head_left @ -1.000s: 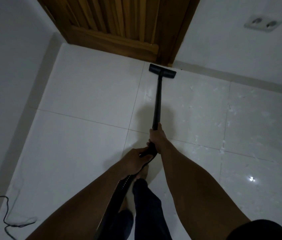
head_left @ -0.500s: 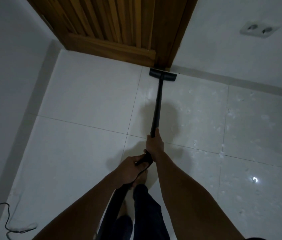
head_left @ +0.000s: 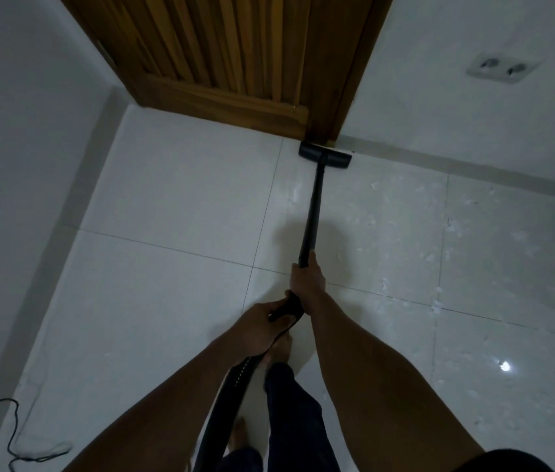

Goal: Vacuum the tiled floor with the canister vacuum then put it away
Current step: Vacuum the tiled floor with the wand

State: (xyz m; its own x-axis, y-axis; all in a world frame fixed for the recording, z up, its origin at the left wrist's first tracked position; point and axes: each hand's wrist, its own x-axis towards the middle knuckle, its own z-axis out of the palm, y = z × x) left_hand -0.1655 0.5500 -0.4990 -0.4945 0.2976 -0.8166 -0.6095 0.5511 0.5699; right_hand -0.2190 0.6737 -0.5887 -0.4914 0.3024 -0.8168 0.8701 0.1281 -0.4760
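A black vacuum wand (head_left: 313, 212) runs from my hands to its flat floor nozzle (head_left: 325, 159), which rests on the white tiled floor (head_left: 174, 206) right against the foot of the wooden door frame. My right hand (head_left: 307, 281) grips the wand's lower end. Just behind it, my left hand (head_left: 262, 330) holds the curved black handle, with the ribbed hose (head_left: 232, 396) trailing back past my legs. The canister is out of view. Small white scraps (head_left: 402, 212) lie scattered over the tiles to the right of the wand.
A slatted wooden door (head_left: 228, 59) stands ahead, with white walls on both sides. A double wall socket (head_left: 504, 68) sits low on the right wall. A thin black cable (head_left: 13, 434) loops on the floor at lower left. My bare feet (head_left: 278, 349) stand below the hands.
The nozzle has slid forward from the open tile until it meets the door frame's foot. Both hands moved forward with the wand.
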